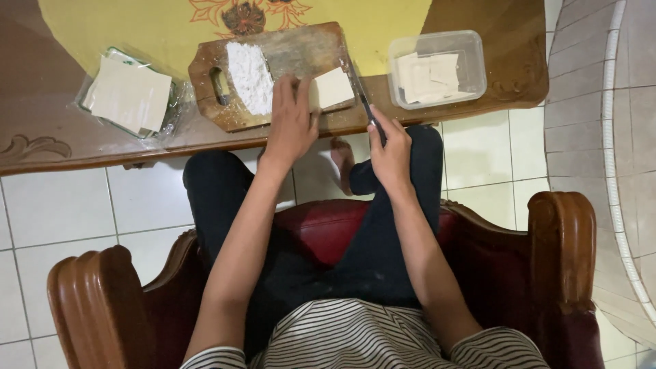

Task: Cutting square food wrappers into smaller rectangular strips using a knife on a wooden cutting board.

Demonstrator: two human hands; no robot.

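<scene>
Left hand (pixel 290 119) flat, fingers spread on dough sheet (pixel 333 87), board (pixel 301 51) centre-top; right hand (pixel 391 152) clenched around knife (pixel 360 92). Cut squares fill tub (pixel 478 65) upper right; uncut stack (pixel 130 92) waits upper left.

Striped short-sleeved shirt (pixel 355 338), black trousers (pixel 328 253), bare feet

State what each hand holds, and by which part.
Right hand grips a knife by its handle. Left hand holds nothing; it presses flat on the dough sheet.
</scene>
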